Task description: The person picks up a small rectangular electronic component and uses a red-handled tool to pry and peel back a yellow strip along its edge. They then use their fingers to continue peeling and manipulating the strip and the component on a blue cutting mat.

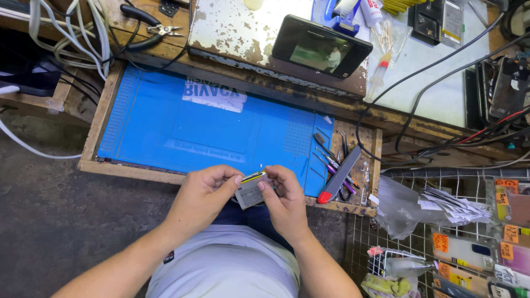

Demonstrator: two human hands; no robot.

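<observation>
Both my hands hold one small flat grey battery-like pack (249, 191) with a yellow strip along its top edge. My left hand (205, 194) pinches its left side with thumb and fingers. On its right side, my right hand (285, 198) grips it, the thumb pressed on its face. The pack hovers over the near edge of a blue work mat (182, 129) that lies in a shallow wooden tray (96, 124).
Tweezers, small screwdrivers and a red-tipped grey tool (338, 175) lie at the mat's right. A phone (320, 46) with a lit screen leans on a worn board behind. Pliers (148, 28), cables, a syringe (377, 76) and a wire basket (441, 232) with packets surround the tray.
</observation>
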